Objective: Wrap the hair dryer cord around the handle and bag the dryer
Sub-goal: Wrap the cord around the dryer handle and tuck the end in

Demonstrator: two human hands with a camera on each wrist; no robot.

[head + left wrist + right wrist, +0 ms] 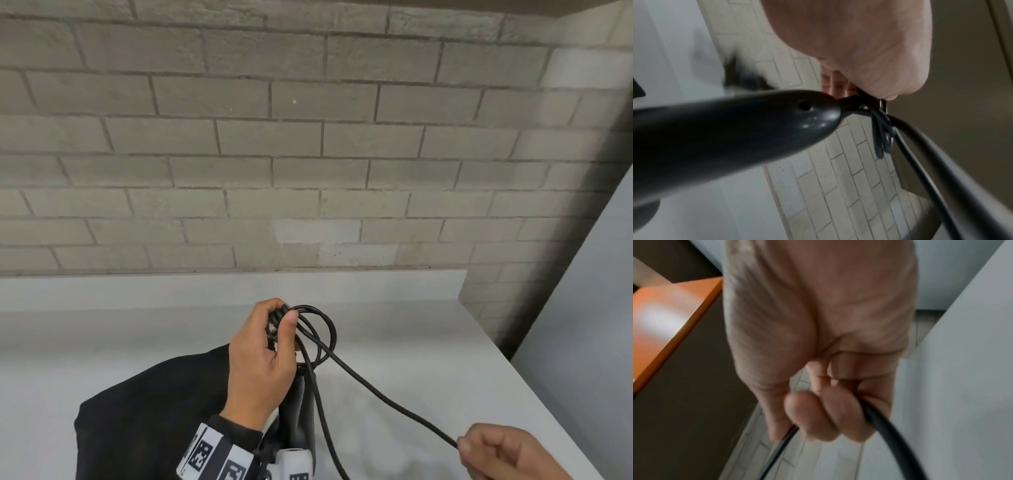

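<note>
1. Head view: the left hand (262, 363) is held above the white worktop (394, 342), near its middle, with its fingers curled round the end of the hair dryer handle (301, 407) and small loops of black cord (376, 394).
2. The loops are gathered at the thumb, and a long strand runs from them towards the worktop's front right corner.
3. That strand is pinched by the right hand (496, 452), whose fingers are curled round it.
4. A black bag (154, 411) lies on the worktop towards its front left, just beside and partly under the left wrist.
5. Left wrist view: the dark handle (735, 129) is seen pointing at the fingers (835, 84), with cord loops (882, 134) hanging just beyond its tip.
6. Right wrist view: the cord (894, 439) is gripped between thumb and fingers (812, 415); the picture is blurred.
7. A brick wall (274, 137) stands behind the worktop's back edge.
</note>
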